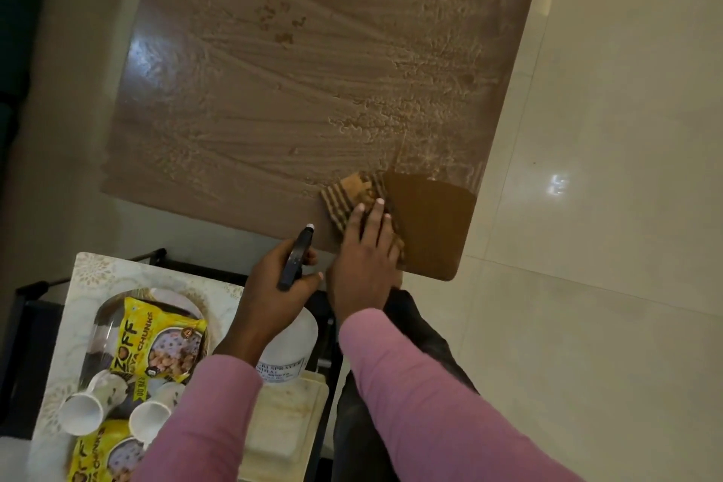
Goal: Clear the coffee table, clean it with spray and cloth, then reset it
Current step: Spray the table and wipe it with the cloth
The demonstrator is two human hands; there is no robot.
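So the cloth [344,196], a brown checked one, sits on the near-right part of the coffee table [274,90], pinned flat under the person's right hand [365,258]. That grip is released: fingers straight and spread, just pressing down, nothing curled round it. The cloth pokes out past the fingertips, with its long side running roughly the same way as the hand, away from the body.

The left hand [270,293] is just beside it, and its grip is clenched round the neck of the spray bottle [287,348]. The black trigger head points out over the table's near edge while the white body hangs below.

What matters for the next stroke: only 1 dark patch [430,223], right of the cloth at the near-right corner, looks free of film. Everything ahead and to the left is covered in pale foamy streaks, so the work looks to lie forward and leftward from the hand. The right hand is the one on the job, no contest.

There are 2 edges close by, the near one under the wrist and the right one just past the dark patch, with bare floor [587,207] beyond. The table surface ahead carries nothing but foam. The snack packets [156,340] and paper cups [84,415] are parked on a side tray [98,270] to the left, off the table.
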